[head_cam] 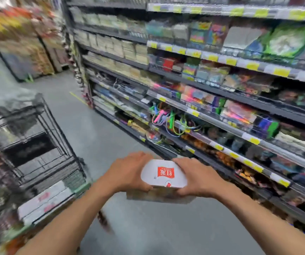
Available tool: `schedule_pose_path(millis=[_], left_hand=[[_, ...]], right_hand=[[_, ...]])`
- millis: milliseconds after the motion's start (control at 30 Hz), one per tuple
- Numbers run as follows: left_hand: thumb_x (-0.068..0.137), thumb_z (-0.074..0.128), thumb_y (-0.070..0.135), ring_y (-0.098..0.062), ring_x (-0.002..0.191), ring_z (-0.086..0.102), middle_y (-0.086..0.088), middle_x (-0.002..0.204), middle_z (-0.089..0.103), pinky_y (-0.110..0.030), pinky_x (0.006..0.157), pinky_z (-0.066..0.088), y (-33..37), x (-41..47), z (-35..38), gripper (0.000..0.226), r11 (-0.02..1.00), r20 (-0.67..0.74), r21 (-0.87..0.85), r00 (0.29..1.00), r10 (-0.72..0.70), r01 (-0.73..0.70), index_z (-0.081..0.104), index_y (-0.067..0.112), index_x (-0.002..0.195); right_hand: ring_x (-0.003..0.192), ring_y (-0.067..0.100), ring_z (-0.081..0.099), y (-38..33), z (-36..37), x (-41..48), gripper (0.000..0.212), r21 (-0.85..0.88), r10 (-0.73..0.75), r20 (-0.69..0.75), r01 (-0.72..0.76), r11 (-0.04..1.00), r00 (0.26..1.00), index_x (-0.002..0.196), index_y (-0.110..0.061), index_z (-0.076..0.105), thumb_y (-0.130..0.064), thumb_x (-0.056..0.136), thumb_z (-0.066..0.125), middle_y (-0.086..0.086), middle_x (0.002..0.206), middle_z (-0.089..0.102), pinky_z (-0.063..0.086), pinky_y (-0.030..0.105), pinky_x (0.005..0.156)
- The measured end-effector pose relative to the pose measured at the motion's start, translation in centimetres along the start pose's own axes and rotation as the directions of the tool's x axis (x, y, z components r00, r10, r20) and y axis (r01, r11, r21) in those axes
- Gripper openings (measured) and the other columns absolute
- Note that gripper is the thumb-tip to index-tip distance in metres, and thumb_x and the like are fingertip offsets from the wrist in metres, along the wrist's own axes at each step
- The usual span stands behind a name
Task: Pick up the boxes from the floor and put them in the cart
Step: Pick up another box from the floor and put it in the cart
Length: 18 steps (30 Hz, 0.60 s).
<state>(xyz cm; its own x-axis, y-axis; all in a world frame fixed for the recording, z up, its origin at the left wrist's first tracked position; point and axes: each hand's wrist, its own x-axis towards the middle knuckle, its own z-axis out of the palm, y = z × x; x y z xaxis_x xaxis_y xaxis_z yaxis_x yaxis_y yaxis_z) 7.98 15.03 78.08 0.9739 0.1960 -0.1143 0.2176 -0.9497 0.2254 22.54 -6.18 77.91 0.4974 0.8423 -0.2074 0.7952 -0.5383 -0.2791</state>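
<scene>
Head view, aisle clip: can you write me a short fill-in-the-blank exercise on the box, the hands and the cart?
1. The left hand grips the white box on its left side; the right hand grips its ____ side.
2. The logo on the box's top is coloured ____.
3. The black wire cart stands on the person's ____ side.
4. The price tags along the shelves are ____.

Missing words: right; red; left; yellow.

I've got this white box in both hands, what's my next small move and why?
Probably swing the white box left toward the cart: the left hand and right hand grip it above the floor, and similar boxes lie low in it.
</scene>
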Motion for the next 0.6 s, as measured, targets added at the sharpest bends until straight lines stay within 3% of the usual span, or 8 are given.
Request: schedule_pose_path(millis=[200,333,433,600], left_hand=[[0.064,0.072,0.068,-0.014,0.126,0.050,0.014,0.133,0.049,-0.046,0.096,0.050,-11.8,-5.5,-2.0,0.088,0.962,-0.028,-0.078,0.964,-0.263,0.260,0.037,0.043,0.141],[0.062,0.071,0.073,-0.009,0.123,0.048,0.020,0.129,0.049,-0.045,0.095,0.049,-17.3,-8.0,-2.4,0.086,0.909,-0.061,-0.134,0.912,-0.405,0.394,0.038,0.047,0.138],[0.061,0.070,0.077,-0.008,0.126,0.046,0.021,0.135,0.047,-0.046,0.095,0.050,-21.1,-9.0,-2.3,0.092,0.862,-0.076,-0.149,0.864,-0.498,0.484,0.036,0.046,0.141],[0.065,0.073,0.074,-0.009,0.126,0.044,0.019,0.137,0.045,-0.043,0.096,0.049,-27.2,-8.8,-2.6,0.094,0.775,-0.058,-0.169,0.779,-0.625,0.609,0.032,0.044,0.145]], right_hand=[[0.113,0.016,0.054,-10.3,0.5,11.7,0.077,-0.055,-0.261,0.085,0.267,0.962,0.961,0.127,-0.044,0.042,-0.066,0.058,0.069,-0.018,0.119,0.056,0.052,0.043,0.083],[0.124,0.015,0.050,-15.4,0.9,17.9,0.087,-0.066,-0.410,0.136,0.421,0.905,0.902,0.142,-0.041,0.038,-0.059,0.064,0.074,-0.014,0.136,0.054,0.042,0.032,0.083],[0.130,0.014,0.046,-18.8,1.5,22.8,0.097,-0.067,-0.475,0.180,0.492,0.868,0.862,0.147,-0.043,0.030,-0.065,0.061,0.070,-0.015,0.141,0.049,0.047,0.038,0.093],[0.121,0.014,0.049,-23.5,2.8,31.3,0.097,-0.048,-0.576,0.257,0.605,0.795,0.776,0.146,-0.044,0.030,-0.066,0.061,0.072,-0.016,0.132,0.051,0.050,0.043,0.093]])
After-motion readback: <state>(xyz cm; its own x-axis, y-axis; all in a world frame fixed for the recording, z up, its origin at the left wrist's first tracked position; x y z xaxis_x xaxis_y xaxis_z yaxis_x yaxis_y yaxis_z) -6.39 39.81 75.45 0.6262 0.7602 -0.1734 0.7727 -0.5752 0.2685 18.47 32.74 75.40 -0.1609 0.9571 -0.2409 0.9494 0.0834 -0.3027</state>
